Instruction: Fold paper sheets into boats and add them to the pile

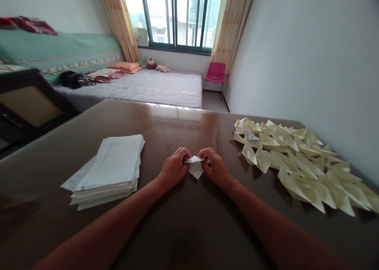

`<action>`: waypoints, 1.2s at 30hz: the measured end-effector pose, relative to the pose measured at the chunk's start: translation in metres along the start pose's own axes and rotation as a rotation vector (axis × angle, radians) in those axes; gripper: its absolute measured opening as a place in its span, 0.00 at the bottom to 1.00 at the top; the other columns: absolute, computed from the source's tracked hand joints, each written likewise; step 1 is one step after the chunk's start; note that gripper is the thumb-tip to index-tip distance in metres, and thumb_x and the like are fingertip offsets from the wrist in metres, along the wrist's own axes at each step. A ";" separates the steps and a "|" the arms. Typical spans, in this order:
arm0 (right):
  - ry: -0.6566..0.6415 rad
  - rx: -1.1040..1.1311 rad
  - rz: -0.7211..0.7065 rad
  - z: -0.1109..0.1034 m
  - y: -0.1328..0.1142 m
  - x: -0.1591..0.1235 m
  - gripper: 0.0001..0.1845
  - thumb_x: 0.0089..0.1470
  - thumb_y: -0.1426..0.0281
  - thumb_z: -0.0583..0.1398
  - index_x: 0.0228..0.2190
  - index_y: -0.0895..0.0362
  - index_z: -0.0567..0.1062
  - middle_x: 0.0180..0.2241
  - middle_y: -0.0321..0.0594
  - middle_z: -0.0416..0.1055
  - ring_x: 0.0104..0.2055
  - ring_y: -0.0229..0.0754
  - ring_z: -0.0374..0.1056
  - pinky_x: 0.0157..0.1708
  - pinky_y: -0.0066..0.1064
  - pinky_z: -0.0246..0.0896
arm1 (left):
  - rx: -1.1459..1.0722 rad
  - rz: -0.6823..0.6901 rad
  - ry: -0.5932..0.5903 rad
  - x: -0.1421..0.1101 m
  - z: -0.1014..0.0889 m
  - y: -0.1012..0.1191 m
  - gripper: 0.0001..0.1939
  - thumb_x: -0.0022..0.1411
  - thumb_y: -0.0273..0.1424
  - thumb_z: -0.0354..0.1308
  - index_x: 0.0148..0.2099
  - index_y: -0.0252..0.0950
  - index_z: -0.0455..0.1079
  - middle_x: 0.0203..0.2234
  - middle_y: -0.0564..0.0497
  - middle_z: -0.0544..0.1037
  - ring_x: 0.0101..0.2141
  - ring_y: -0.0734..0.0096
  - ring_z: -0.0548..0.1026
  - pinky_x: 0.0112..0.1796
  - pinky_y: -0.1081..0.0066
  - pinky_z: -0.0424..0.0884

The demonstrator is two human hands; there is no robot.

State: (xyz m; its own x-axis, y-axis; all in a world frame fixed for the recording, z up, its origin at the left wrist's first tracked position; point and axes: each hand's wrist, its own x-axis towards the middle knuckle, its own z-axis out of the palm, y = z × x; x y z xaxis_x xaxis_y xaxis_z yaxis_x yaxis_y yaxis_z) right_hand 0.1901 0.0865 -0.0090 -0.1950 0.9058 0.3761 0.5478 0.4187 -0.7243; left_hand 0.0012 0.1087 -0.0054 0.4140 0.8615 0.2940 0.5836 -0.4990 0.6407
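Between both hands, over the middle of the brown table (183, 230), is a small folded piece of printed paper (196, 169), with a point toward me and a peak at the top. My left hand (174, 167) pinches its left corner between thumb and fingers. On the opposite side my right hand (217, 169) grips the right corner the same way. The fingertips partly hide both corners. To the left lies a stack of paper sheets (111, 163), apart from my left hand. Many cream folded paper boats (296, 155) sit in rows at the right, one of them with print on it.
The glossy table reaches toward a bed (166, 86) below a window. A pink chair (216, 72) stands by the right wall. At the far left is a dark wooden cabinet (32, 104). A white wall (310, 57) runs along the table's right side.
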 end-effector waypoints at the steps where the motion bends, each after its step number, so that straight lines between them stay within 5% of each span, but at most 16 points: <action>1: -0.036 -0.025 -0.029 -0.002 0.003 0.000 0.12 0.48 0.80 0.53 0.34 0.55 0.69 0.36 0.38 0.67 0.35 0.38 0.63 0.34 0.28 0.60 | 0.052 0.020 -0.030 -0.001 -0.002 -0.001 0.07 0.54 0.24 0.51 0.36 0.38 0.64 0.31 0.54 0.68 0.30 0.73 0.67 0.32 0.73 0.64; 10: -0.339 -0.157 -0.237 -0.023 0.017 0.002 0.16 0.48 0.81 0.56 0.36 0.52 0.76 0.41 0.39 0.71 0.45 0.41 0.65 0.47 0.33 0.60 | 0.403 0.230 -0.258 -0.005 -0.017 0.000 0.11 0.57 0.25 0.50 0.42 0.43 0.68 0.40 0.52 0.71 0.42 0.66 0.68 0.33 0.72 0.66; 21: -0.413 -0.112 -0.269 -0.037 0.018 0.007 0.14 0.49 0.77 0.60 0.36 0.50 0.80 0.39 0.38 0.74 0.42 0.41 0.66 0.47 0.36 0.62 | 0.425 0.362 -0.395 -0.002 -0.038 0.000 0.13 0.65 0.31 0.48 0.34 0.41 0.73 0.38 0.52 0.76 0.39 0.69 0.71 0.30 0.74 0.64; 26: -0.407 -0.063 -0.206 -0.036 0.023 0.008 0.06 0.53 0.67 0.62 0.31 0.53 0.80 0.35 0.40 0.74 0.40 0.41 0.67 0.44 0.36 0.62 | 0.456 0.318 -0.325 -0.003 -0.027 0.001 0.17 0.68 0.37 0.45 0.35 0.38 0.73 0.34 0.49 0.75 0.38 0.68 0.70 0.34 0.73 0.67; 32: -0.348 -0.108 -0.167 -0.031 0.026 0.007 0.06 0.53 0.66 0.62 0.29 0.55 0.77 0.32 0.40 0.74 0.37 0.41 0.66 0.41 0.34 0.60 | 0.413 0.355 -0.212 -0.005 -0.007 -0.008 0.19 0.68 0.38 0.47 0.58 0.42 0.64 0.54 0.49 0.71 0.56 0.63 0.62 0.53 0.64 0.61; 36: -0.289 -0.089 -0.016 -0.037 0.025 0.007 0.06 0.54 0.68 0.58 0.32 0.56 0.75 0.28 0.37 0.72 0.29 0.37 0.65 0.32 0.29 0.60 | 0.405 0.326 -0.261 -0.005 -0.004 -0.017 0.21 0.69 0.38 0.45 0.62 0.47 0.60 0.58 0.51 0.68 0.60 0.63 0.59 0.56 0.63 0.57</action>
State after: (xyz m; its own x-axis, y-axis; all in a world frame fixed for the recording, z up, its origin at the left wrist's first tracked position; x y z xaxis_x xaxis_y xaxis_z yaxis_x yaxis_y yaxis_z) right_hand 0.2323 0.1008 -0.0029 -0.4207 0.8855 0.1974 0.6093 0.4370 -0.6616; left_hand -0.0136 0.1131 -0.0151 0.7453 0.6317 0.2132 0.5969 -0.7747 0.2086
